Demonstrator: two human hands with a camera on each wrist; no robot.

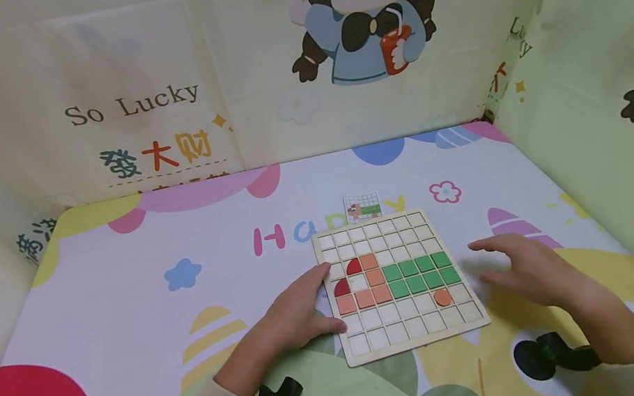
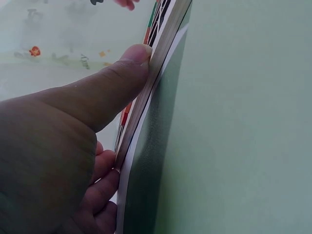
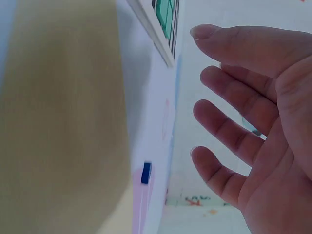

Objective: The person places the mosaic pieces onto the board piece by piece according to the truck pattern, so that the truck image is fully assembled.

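Note:
A square wooden grid board (image 1: pixel 377 339) lies slightly turned on the table. Green square tiles (image 1: pixel 417 283) fill part of two rows, with salmon squares (image 1: pixel 364 299) and two dark red quarter-round tiles (image 1: pixel 353 266) to their left. An orange round piece (image 1: pixel 442 297) sits below the green ones. My left hand (image 1: pixel 292 312) touches the board's left edge with thumb and fingertips; the left wrist view shows the thumb (image 2: pixel 117 80) against the rim. Held off to the right of the board, my right hand (image 3: pixel 253 112) has spread, slightly bent fingers and nothing in them.
Just beyond the board's far edge lies a small card (image 1: pixel 362 207) with a matching coloured grid picture. In the right wrist view a small dark blue rectangle (image 3: pixel 146 173) shows on the table. Printed cloth walls (image 1: pixel 254 60) enclose the back and sides of the patterned table (image 1: pixel 117 290).

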